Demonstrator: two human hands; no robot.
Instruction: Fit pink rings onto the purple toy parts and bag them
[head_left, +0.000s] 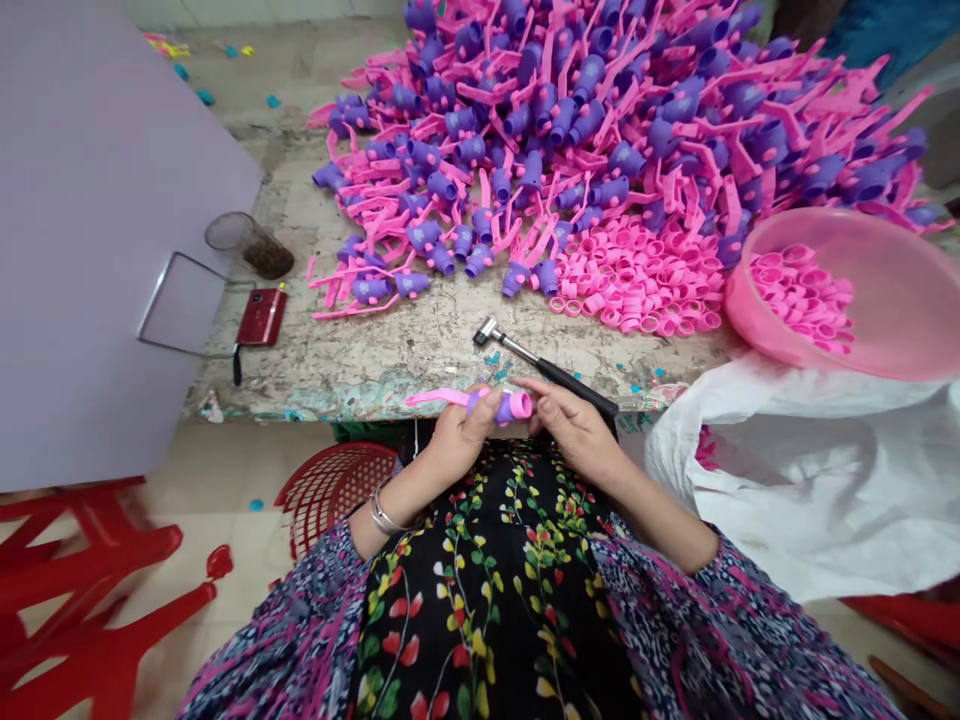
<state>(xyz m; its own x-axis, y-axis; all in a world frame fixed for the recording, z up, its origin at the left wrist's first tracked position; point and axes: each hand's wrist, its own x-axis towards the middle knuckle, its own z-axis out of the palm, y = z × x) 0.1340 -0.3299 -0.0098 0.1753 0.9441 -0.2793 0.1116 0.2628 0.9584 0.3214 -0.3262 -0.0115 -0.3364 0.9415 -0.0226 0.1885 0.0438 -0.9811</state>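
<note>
So, the purple part (507,408) is pinched between thumb and fingers of the left hand (465,430), its pink handle (429,397) pointed out to the left of that grip. On the end facing the right hand (574,425) a pink ring (522,404) is seen; how firmly it is seated cannot be told. And the right hand is held close, fingers loosely curled, index stretched towards the part; whether anything is touched by it cannot be made out.

Now the risks! A rounded body is gripped, so the part could be twisted loose if its end is pushed off-centre. If crooked, the ring could be popped off and lost onto the dress (495,590) just below both hands. The hammer (540,362) is to be watched too: it is laid just beyond the right hand, its black end by the table edge (322,400), and could be knocked down by a stray wrist. Farther out from that hand, the ring pile (637,280) is crowded against the heap (570,110); by a careless reach, both could be mixed.
</note>
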